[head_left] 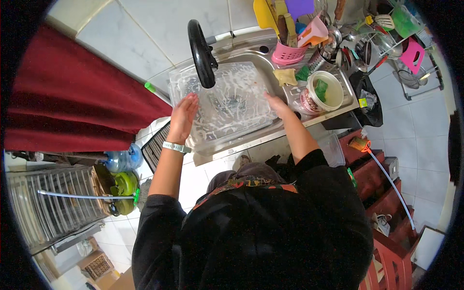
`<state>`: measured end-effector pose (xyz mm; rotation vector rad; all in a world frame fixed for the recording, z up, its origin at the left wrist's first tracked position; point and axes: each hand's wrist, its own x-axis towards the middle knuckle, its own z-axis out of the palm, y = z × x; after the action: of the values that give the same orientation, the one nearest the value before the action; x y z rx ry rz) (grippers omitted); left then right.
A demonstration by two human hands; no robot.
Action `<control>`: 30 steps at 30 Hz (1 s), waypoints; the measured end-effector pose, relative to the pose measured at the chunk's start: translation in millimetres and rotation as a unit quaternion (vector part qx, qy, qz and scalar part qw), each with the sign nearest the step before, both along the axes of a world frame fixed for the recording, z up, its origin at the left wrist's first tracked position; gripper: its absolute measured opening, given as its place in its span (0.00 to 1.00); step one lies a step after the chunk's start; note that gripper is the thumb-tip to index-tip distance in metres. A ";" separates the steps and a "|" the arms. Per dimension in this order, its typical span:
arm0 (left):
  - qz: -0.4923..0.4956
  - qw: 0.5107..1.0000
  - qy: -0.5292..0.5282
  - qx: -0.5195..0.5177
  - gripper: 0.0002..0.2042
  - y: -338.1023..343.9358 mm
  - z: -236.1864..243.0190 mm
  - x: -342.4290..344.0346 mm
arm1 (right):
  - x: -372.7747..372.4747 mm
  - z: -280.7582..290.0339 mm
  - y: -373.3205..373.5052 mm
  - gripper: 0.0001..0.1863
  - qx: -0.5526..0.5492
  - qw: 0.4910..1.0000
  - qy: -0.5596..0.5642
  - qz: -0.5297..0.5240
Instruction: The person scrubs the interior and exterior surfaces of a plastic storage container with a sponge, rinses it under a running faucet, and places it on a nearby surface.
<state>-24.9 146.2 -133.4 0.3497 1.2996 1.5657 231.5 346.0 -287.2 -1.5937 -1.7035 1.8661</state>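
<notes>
A large clear plastic container or lid [212, 121], streaked with white suds, lies over the steel sink beneath the black faucet [200, 53]. I cannot tell whether it rests on the sink or is held up. Along its left side, my left hand [185, 113] has its fingers stretched out, palm turned inward; a pale band circles that wrist. At the opposite side, my right hand [277, 105] is at the rim, its fingers curled in and partly hidden. Right of the sink stand a white tub [311, 100] with a green sponge [320, 90] and a yellowish cloth [285, 76].
A pink basket [289, 53] of utensils stands behind the tub, beside more ladles and spoons. A dark red curtain [82, 92] hangs at the left. Green gas cylinders [126, 183] and a blue water bottle [123, 158] sit on the floor. Red steps [369, 169] rise at the right.
</notes>
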 end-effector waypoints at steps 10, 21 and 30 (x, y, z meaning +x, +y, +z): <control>0.172 0.960 0.219 -0.010 0.23 -39.1 -31.9 -37.1 | -11.0 33.6 -14.5 0.55 -0.116 0.993 0.008 -0.004; 0.056 0.985 0.120 -0.114 0.40 -64.1 -9.7 -24.1 | -5.8 71.5 -11.6 0.52 -0.083 0.995 -0.050 0.038; -0.001 0.995 0.062 -0.074 0.22 -68.1 30.0 -40.1 | 15.5 130.3 -25.5 0.38 -0.174 0.981 0.078 0.042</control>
<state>-65.1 78.1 -103.3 0.3595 1.5014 1.4556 246.9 320.5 -156.9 -1.4511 -1.4610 2.3693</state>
